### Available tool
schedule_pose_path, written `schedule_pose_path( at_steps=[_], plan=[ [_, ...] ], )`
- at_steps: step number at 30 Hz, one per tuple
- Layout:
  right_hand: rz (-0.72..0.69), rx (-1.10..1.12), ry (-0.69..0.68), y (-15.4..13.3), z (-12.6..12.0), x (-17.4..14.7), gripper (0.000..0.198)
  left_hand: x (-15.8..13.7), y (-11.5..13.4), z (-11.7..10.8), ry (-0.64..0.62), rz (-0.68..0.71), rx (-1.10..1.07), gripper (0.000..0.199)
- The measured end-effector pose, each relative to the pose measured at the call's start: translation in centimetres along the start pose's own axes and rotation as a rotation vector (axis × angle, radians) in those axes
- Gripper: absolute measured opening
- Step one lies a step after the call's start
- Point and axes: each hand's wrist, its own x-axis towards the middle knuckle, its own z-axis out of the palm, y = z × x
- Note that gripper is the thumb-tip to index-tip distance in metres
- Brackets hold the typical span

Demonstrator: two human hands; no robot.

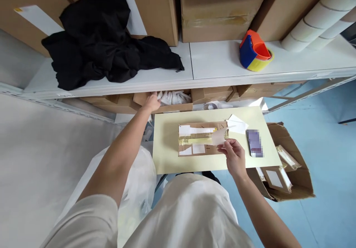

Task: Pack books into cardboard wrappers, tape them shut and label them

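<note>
A whitish, slightly see-through paper slip (219,136) is pinched in my right hand (235,157), just over the right end of a flat cardboard box (186,150). That box lies on a pale yellow table (167,159) and bears white labels and a strip of clear tape. My left hand (152,102) reaches forward to an open carton (174,108) on the lower shelf, beside crumpled white items (174,97) in it. Its fingertips are partly hidden, so I cannot make out whether they grip anything.
White papers (237,124) and a phone (254,143) lie on the table's right side. A carton of small parcels (294,177) stands on the floor to the right. Above, the shelf (217,62) holds black cloth (97,36), a tape dispenser (254,51) and white rolls (319,21).
</note>
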Motion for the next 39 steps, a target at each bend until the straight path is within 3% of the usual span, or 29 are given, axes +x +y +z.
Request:
schedule_pose_path(
  at_steps=[2,6,8,11,16,17,19,21,24,29,33,39],
  plan=[
    [-0.013,-0.007,-0.069,-0.6,0.4,0.5,0.023,-4.6,2.9,0.6,0.014,0.089,-0.101,0.042],
    [-0.065,0.013,-0.137,-1.7,1.7,0.9,0.024,-16.4,11.0,3.4,-0.019,0.444,-0.294,0.032],
    [-0.084,0.017,-0.163,-2.0,2.2,0.8,0.023,-20.7,14.2,5.2,0.066,0.485,-0.275,0.038],
    [-0.131,-0.019,-0.265,-1.9,2.2,0.5,0.020,-23.6,16.6,7.2,0.191,0.441,-0.276,0.017],
    [-0.346,-0.180,-0.558,-2.1,-0.3,0.7,0.025,-24.2,16.1,7.7,0.300,0.290,-0.433,0.011],
    [-0.420,-0.241,-0.521,-2.2,-1.1,1.0,0.029,-24.3,15.8,7.6,0.305,0.237,-0.506,0.009],
    [-0.531,-0.359,-0.301,-2.6,-2.6,1.8,0.038,-24.5,15.3,7.5,0.245,0.120,-0.691,0.009],
    [-0.506,-0.405,-0.117,-2.8,-3.8,2.7,0.044,-24.6,14.8,7.3,0.126,0.024,-0.857,0.014],
    [-0.319,-0.368,-0.182,-2.5,-4.8,3.4,0.028,-24.9,14.4,7.3,0.007,-0.042,-0.933,0.017],
    [-0.130,-0.378,-0.251,-0.5,-5.7,2.7,0.027,-25.8,13.1,8.7,0.030,-0.183,-0.885,0.022],
    [-0.050,-0.479,-0.241,1.1,-5.1,3.0,0.029,-24.5,11.5,9.8,0.047,-0.316,-0.795,0.033],
    [-0.174,-0.859,-0.160,1.5,-2.4,6.5,0.017,-19.6,11.0,9.6,0.013,-0.325,-0.326,0.031]
  ],
)
